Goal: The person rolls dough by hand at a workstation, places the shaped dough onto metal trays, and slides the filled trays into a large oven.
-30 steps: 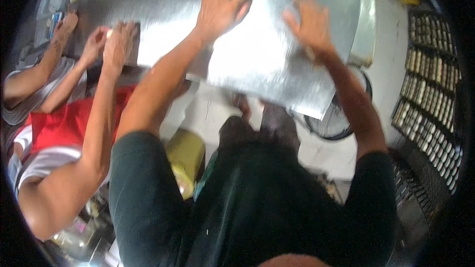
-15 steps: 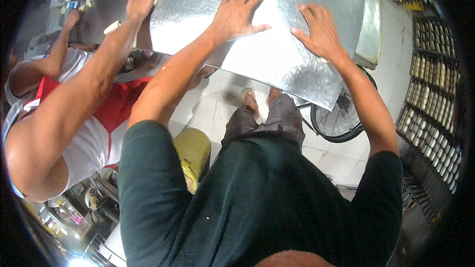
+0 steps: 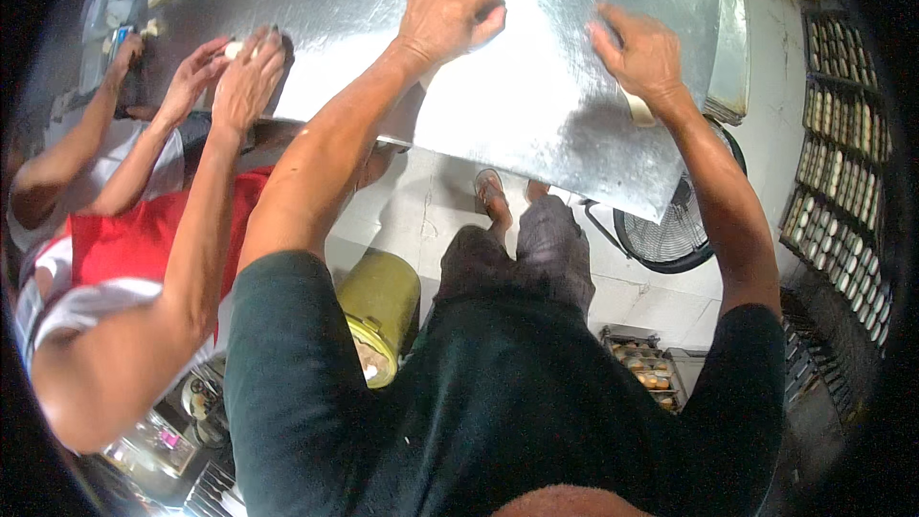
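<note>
Left hand [image 3: 448, 21] curled, knuckles down on the steel surface [image 3: 536, 124] | right hand [image 3: 643, 56] spread flat, a pale dough piece [image 3: 636, 107] tucked under its heel, nearer right than left | co-worker's hands [image 3: 239, 72] pressing dough further left.

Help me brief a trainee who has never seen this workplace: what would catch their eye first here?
First the big shiny metal table filling the top of the view, with the person's left hand and right hand pressed on it, the right over a pale piece of dough. At the left, co-workers' hands work at the same table, and racks of small pale pieces line the right side.
</note>
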`<state>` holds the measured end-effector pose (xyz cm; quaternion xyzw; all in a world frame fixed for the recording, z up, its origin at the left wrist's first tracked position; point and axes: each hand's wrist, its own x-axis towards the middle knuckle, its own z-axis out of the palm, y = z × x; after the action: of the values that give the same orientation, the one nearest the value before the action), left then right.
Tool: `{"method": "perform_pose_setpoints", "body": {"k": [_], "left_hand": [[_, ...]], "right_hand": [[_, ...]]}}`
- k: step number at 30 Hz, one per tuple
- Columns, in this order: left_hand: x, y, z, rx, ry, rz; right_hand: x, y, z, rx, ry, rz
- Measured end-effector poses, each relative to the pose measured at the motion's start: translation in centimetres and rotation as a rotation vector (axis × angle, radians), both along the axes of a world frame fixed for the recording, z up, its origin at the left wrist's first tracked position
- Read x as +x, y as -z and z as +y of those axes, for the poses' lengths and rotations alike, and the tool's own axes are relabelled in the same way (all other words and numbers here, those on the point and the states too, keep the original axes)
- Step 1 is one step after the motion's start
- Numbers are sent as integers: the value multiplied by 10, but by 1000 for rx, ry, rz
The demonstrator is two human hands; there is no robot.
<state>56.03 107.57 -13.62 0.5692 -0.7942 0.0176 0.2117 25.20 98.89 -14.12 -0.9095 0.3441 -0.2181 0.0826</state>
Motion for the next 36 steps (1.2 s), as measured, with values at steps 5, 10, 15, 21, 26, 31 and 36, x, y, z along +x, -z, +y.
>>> {"method": "perform_pose_setpoints", "body": {"k": [5, 10, 15, 21, 26, 31, 36], "left_hand": [[-23, -9, 3, -58, -262, -162], [-5, -8, 48, 147, -112, 32], [9, 2, -3, 30, -112, -13], [-6, 0, 34, -82, -130, -77], [5, -1, 34, 53, -107, 31], [7, 20, 27, -108, -29, 34], [-11, -5, 43, -171, -127, 37]], "right_hand": [[1, 2, -3, -215, 55, -26], [-27, -21, 44, -62, 36, 104], [4, -8, 14, 133, 137, 142], [-10, 2, 27, -157, 147, -41], [-11, -13, 33, 200, 242, 210], [-9, 6, 9, 28, 98, 149], [-21, 2, 38, -145, 154, 91]]}}
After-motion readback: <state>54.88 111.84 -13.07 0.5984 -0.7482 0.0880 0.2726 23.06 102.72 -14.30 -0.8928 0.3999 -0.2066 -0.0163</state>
